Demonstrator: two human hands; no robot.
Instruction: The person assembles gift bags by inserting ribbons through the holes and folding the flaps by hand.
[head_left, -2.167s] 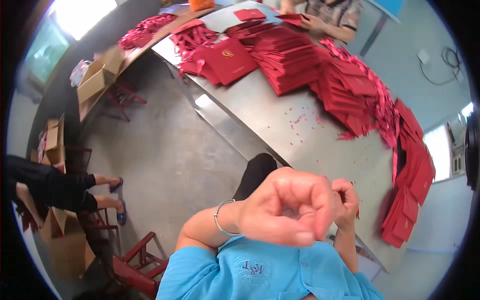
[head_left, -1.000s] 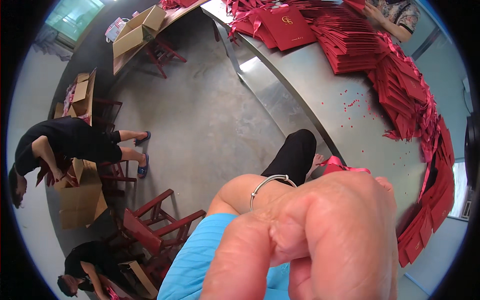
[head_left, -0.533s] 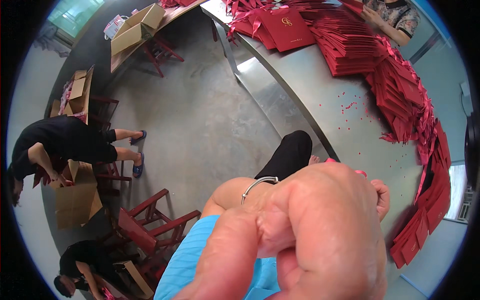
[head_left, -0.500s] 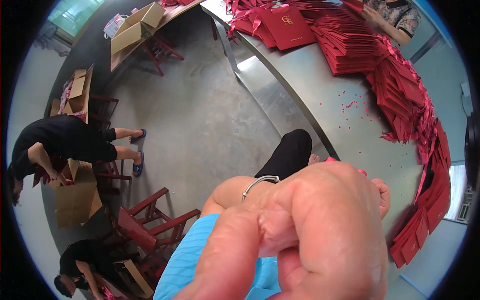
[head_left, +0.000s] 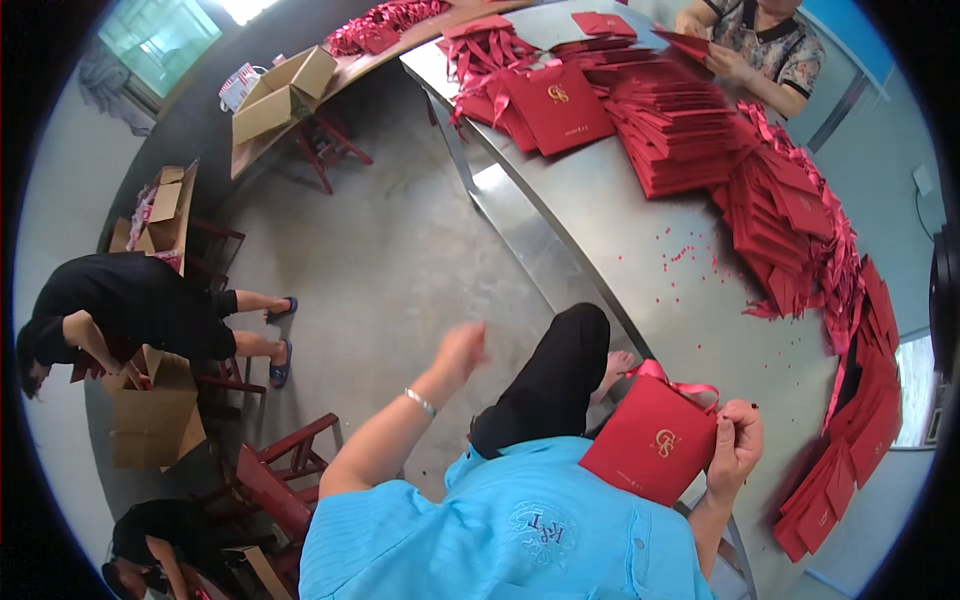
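Observation:
In my right hand I grip the right edge of a red paper gift bag, between thumb and fingers. The bag has gold printing on its front and a pink-red ribbon handle at the top. It hangs tilted before my blue shirt, beside the near edge of the metal table. My left hand, below a silver bracelet, is raised over the floor, away from the bag. Motion blurs its fingers, and I see nothing in it.
Stacks of red gift bags with ribbons line the far and right sides of the metal table. Small red dots lie scattered there. Across the table, a person handles a red bag. Two people at left bend by cartons and red stools.
A large hand close to the camera has gone from view. The red bag in my right hand now shows. My left arm, with its bracelet, has moved leftward. The view has shifted slightly.

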